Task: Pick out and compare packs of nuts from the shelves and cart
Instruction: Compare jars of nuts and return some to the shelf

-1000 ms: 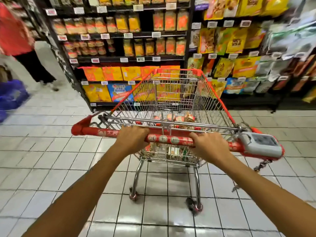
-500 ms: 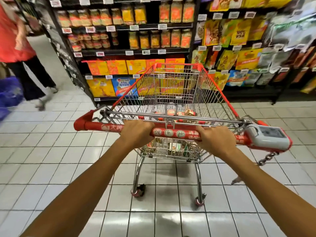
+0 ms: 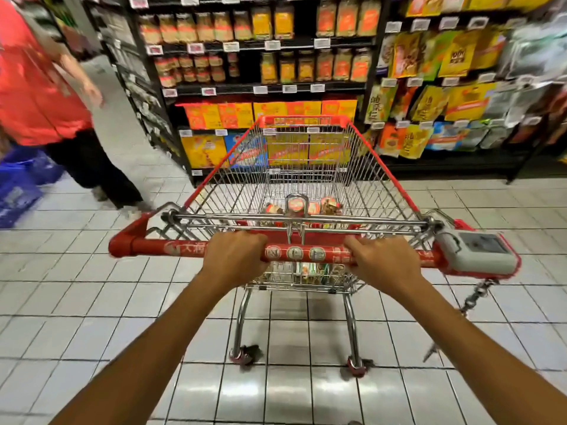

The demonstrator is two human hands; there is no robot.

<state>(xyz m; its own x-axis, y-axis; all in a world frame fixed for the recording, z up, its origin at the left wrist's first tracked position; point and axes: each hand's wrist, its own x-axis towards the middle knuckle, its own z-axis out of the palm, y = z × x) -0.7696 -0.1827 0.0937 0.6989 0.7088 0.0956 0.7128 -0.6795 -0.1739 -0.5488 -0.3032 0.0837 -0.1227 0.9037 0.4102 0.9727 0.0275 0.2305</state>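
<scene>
A wire shopping cart (image 3: 380, 167) with red trim stands in front of me on the tiled floor. My left hand (image 3: 234, 256) and my right hand (image 3: 383, 262) both grip its red handle bar (image 3: 294, 253), a little apart around the middle. Several packs and jars of nuts (image 3: 310, 207) lie low in the basket, partly hidden by the wire. Dark shelves ahead hold jars of nuts (image 3: 288, 67) on the upper rows, yellow and orange boxes (image 3: 211, 150) below, and hanging bags of snacks (image 3: 454, 53) to the right.
A person in a red top and dark trousers (image 3: 46, 96) walks at the left, close to the cart's front left corner. Blue crates (image 3: 18, 185) sit at the far left. A grey coin lock with a chain (image 3: 478, 256) hangs on the handle's right end.
The cart and I have rolled closer to the shelves. The person in red has come nearer on the left. Both hands keep the same grip on the handle.
</scene>
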